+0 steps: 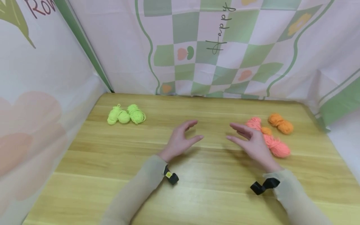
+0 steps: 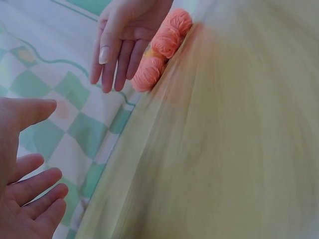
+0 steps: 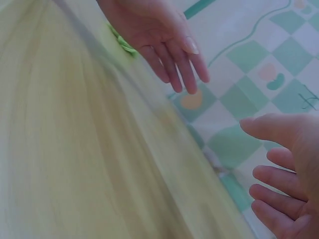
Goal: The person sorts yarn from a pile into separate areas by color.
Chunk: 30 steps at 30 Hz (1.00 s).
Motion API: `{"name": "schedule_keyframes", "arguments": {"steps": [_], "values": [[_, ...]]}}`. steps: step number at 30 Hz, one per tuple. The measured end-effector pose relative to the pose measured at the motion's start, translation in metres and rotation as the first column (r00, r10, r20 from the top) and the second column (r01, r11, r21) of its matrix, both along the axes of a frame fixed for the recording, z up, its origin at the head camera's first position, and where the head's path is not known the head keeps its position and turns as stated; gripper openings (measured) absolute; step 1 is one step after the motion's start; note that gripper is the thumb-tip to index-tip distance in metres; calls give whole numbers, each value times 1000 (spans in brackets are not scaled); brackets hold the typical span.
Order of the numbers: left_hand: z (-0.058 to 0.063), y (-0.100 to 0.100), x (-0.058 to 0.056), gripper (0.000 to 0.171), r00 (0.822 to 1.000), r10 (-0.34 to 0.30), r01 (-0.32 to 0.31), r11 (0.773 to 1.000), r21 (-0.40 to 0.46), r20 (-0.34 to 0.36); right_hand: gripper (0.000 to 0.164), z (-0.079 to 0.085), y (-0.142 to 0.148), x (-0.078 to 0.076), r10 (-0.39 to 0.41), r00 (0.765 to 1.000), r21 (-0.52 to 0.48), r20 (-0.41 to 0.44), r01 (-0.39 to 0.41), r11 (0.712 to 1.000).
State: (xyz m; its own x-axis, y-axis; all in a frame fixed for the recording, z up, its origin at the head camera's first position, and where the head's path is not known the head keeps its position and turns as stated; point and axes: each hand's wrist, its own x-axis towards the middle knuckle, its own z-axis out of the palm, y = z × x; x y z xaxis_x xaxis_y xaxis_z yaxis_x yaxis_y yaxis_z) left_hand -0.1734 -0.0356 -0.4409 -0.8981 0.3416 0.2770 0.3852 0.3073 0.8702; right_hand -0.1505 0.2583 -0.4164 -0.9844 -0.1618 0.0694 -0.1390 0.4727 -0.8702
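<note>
My left hand [image 1: 180, 140] hovers over the middle of the wooden table, its fingers loosely extended and nothing held. Facing it from the right is my right hand [image 1: 251, 142], likewise relaxed, with thumb apart from the fingers. Pink yarn balls [image 1: 279, 147] lie just beyond and beside the right hand, which partly hides them in the head view. Small orange yarn [image 1: 266, 131] shows between the pink ones. Two orange yarn balls [image 1: 284, 126] sit farther right. At the far left are several yellow-green yarn balls [image 1: 136, 114], apart from both hands.
The wooden table [image 1: 197, 193] spans the lower view. Behind it hangs a white curtain with green checks [image 1: 185, 28], meeting the table's back edge. Another printed cloth [image 1: 42, 78] stands along the left side. Black cameras [image 1: 172, 178] are strapped at both wrists.
</note>
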Motion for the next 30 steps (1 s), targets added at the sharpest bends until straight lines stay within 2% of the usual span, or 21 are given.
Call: {"name": "schedule_keyframes", "arguments": {"steps": [6,11,22,26,30], "values": [[1,14,-1,64,1000,-29,29,999,44,7,60,4,14,4,-53,998,33,-25,54,998],[0,28,2,63,998,-48,45,996,73,31,59,4,27,4,-125,992,9,-33,125,992],[-6,53,10,63,993,-76,74,997,21,90,55,11,62,9,-199,974,37,-110,204,978],[-11,58,12,63,991,-82,79,996,33,106,57,10,73,11,-206,974,36,-97,210,977],[-11,62,14,64,990,-98,96,995,25,102,59,10,87,13,-234,969,100,-78,241,965]]}}
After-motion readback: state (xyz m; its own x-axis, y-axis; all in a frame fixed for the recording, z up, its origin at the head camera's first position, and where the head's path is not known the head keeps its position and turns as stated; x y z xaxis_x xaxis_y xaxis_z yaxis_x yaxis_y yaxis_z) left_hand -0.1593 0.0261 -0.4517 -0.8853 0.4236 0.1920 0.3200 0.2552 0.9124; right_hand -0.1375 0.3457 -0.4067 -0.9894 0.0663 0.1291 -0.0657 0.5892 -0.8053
